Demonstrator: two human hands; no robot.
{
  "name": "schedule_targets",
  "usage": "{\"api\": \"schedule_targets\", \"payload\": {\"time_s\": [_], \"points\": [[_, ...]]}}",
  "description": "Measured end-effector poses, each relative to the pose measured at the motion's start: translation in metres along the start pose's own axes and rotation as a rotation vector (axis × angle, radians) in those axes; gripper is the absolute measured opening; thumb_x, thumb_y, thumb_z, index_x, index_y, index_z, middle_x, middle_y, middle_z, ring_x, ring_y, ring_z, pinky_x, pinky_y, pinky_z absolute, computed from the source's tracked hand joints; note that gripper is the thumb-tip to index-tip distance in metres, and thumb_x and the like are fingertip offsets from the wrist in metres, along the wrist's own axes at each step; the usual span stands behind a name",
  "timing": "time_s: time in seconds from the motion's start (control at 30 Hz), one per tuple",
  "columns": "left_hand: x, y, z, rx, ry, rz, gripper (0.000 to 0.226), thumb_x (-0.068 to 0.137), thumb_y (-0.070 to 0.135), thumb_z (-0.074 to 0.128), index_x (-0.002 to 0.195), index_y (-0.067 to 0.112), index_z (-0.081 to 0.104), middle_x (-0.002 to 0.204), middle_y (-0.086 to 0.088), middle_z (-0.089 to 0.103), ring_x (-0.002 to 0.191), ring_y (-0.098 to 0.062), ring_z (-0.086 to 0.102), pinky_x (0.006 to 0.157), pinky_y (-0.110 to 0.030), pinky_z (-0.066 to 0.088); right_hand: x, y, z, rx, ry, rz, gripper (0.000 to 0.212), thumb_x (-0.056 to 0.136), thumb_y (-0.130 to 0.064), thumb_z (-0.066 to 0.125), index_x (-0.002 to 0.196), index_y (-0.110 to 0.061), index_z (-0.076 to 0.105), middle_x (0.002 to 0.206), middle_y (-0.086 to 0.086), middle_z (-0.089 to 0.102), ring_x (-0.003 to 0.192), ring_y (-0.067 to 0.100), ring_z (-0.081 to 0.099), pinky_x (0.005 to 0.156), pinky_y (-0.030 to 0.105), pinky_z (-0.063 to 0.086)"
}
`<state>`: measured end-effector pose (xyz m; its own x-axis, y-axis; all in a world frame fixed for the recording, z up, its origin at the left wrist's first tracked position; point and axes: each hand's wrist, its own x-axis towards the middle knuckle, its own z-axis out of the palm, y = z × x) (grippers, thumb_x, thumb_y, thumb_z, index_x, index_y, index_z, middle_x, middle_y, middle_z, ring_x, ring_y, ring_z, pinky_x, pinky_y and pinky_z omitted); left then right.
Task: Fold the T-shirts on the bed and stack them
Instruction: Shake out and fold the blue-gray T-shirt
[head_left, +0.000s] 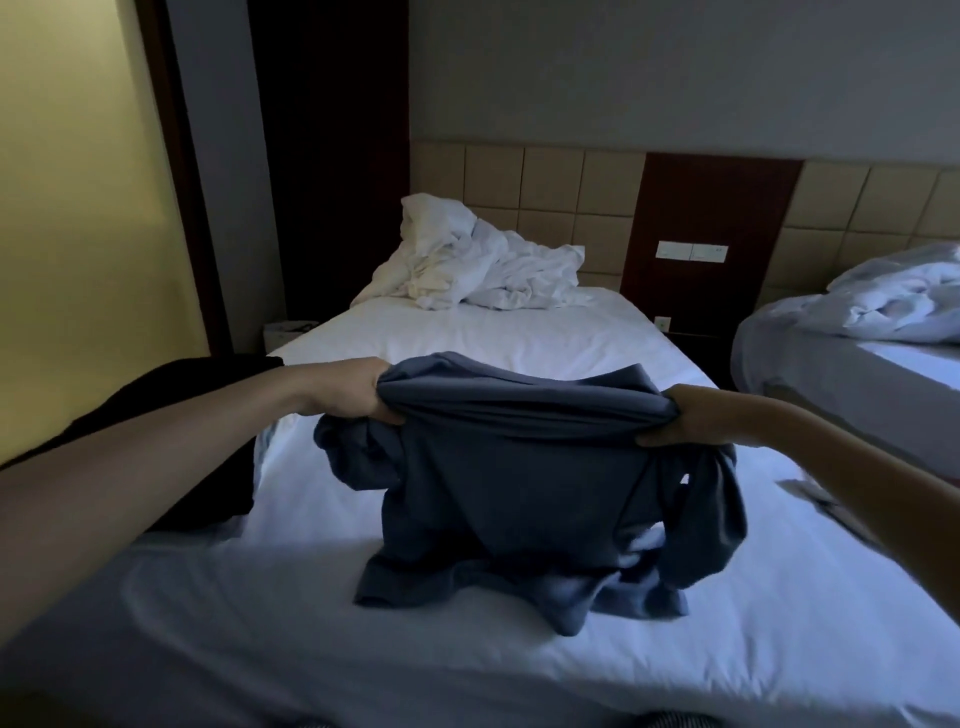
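- The blue T-shirt (524, 467) hangs between both hands, its lower hem bunched on the bed (467, 332) below them.
- The left hand (348, 389) and right hand (685, 421), well apart, each clench a shoulder, likely stretching the shirt flat for folding.
- A dark garment (171, 415) lies under the left forearm.

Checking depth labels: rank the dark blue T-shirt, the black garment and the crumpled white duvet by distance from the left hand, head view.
1. Dark blue T-shirt, gripped by the left hand.
2. Black garment, left bed edge, under that forearm.
3. Crumpled white duvet, by the headboard.
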<state>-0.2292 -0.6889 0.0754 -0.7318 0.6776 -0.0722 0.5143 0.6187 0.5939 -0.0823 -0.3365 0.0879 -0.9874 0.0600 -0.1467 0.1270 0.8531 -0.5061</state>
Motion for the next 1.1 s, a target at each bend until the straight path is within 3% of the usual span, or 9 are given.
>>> {"api": "schedule_targets", "payload": {"time_s": [0.1, 0.27, 0.43, 0.53, 0.63, 0.73, 0.83, 0.93, 1.1], "points": [[-0.008, 0.006, 0.005, 0.034, -0.131, -0.067, 0.008, 0.083, 0.022, 0.072, 0.087, 0.018, 0.066, 0.078, 0.007, 0.071, 0.07, -0.005, 0.067, 0.062, -0.016, 0.048, -0.005, -0.001, 0.007, -0.16, -0.103, 0.017, 0.012, 0.084, -0.028, 0.069, 0.088, -0.025, 0.059, 0.089, -0.006, 0.065, 0.08, 0.007, 0.061, 0.07, 0.015, 0.048], [-0.013, 0.006, 0.018, 0.275, -0.281, -0.181, 0.029, 0.064, 0.038, 0.082, 0.074, 0.015, 0.068, 0.069, -0.009, 0.069, 0.063, -0.023, 0.065, 0.056, -0.028, 0.049, -0.009, 0.005, 0.027, -0.327, -0.222, 0.035, 0.022, 0.075, -0.032, 0.077, 0.079, -0.027, 0.056, 0.078, -0.012, 0.062, 0.066, 0.001, 0.06, 0.059, 0.012, 0.045], [0.006, 0.003, 0.024, 0.378, -0.198, -0.142, 0.022, 0.075, 0.017, 0.071, 0.058, 0.019, 0.058, 0.052, 0.004, 0.059, 0.054, -0.017, 0.057, 0.058, -0.029, 0.045, 0.007, 0.017, 0.035, -0.464, -0.159, 0.022, 0.028, 0.081, -0.022, 0.07, 0.065, -0.02, 0.047, 0.066, -0.003, 0.052, 0.057, 0.006, 0.048, 0.055, 0.016, 0.037], [0.013, 0.001, 0.019, 0.262, -0.196, -0.087, 0.014, 0.082, 0.016, 0.068, 0.07, 0.016, 0.06, 0.065, 0.001, 0.063, 0.063, -0.017, 0.06, 0.061, -0.026, 0.045, 0.006, 0.021, 0.029, -0.167, -0.04, 0.041, 0.024, 0.085, -0.016, 0.068, 0.072, -0.023, 0.049, 0.074, -0.005, 0.055, 0.067, 0.006, 0.052, 0.052, 0.01, 0.037], [0.013, -0.005, 0.016, 0.091, -0.281, -0.077, 0.008, 0.082, 0.024, 0.072, 0.087, 0.02, 0.067, 0.086, 0.002, 0.072, 0.082, -0.017, 0.068, 0.069, -0.023, 0.049, 0.006, 0.03, 0.027, 0.168, -0.065, 0.008, 0.014, 0.084, -0.01, 0.068, 0.083, -0.021, 0.06, 0.085, 0.0, 0.065, 0.081, 0.017, 0.064, 0.064, 0.017, 0.048], [0.014, -0.009, 0.013, 0.063, -0.488, -0.19, 0.038, 0.065, 0.042, 0.079, 0.094, 0.019, 0.069, 0.094, 0.002, 0.074, 0.09, -0.017, 0.069, 0.076, -0.026, 0.052, 0.011, 0.034, 0.026, 0.078, -0.209, 0.036, 0.013, 0.079, -0.018, 0.074, 0.085, -0.023, 0.063, 0.082, -0.004, 0.068, 0.072, 0.008, 0.065, 0.063, 0.017, 0.049], [0.028, -0.012, 0.017, 0.143, -0.681, -0.351, 0.047, 0.068, 0.034, 0.083, 0.107, 0.013, 0.067, 0.106, -0.004, 0.072, 0.101, -0.023, 0.067, 0.091, -0.036, 0.052, 0.029, 0.032, 0.028, -0.202, -0.34, 0.065, 0.018, 0.077, -0.022, 0.076, 0.086, -0.025, 0.06, 0.085, -0.008, 0.066, 0.075, 0.006, 0.062, 0.062, 0.013, 0.047], [0.059, -0.018, 0.022, 0.328, -0.428, -0.337, 0.026, 0.071, 0.028, 0.08, 0.092, 0.017, 0.068, 0.093, -0.003, 0.072, 0.09, -0.023, 0.069, 0.081, -0.034, 0.056, 0.067, 0.04, 0.029, -0.359, -0.178, 0.016, 0.024, 0.081, -0.025, 0.071, 0.098, -0.015, 0.058, 0.098, 0.003, 0.063, 0.085, 0.017, 0.06, 0.065, 0.018, 0.045], [0.115, 0.002, -0.026, 0.389, 0.091, -0.29, 0.01, 0.073, 0.018, 0.067, 0.073, 0.008, 0.066, 0.06, -0.005, 0.067, 0.053, -0.021, 0.063, 0.048, -0.027, 0.051, 0.133, 0.031, -0.019, -0.737, 0.362, 0.025, 0.035, 0.092, -0.04, 0.046, 0.124, -0.026, 0.047, 0.117, 0.002, 0.06, 0.103, 0.026, 0.059, 0.072, 0.031, 0.039]]}}
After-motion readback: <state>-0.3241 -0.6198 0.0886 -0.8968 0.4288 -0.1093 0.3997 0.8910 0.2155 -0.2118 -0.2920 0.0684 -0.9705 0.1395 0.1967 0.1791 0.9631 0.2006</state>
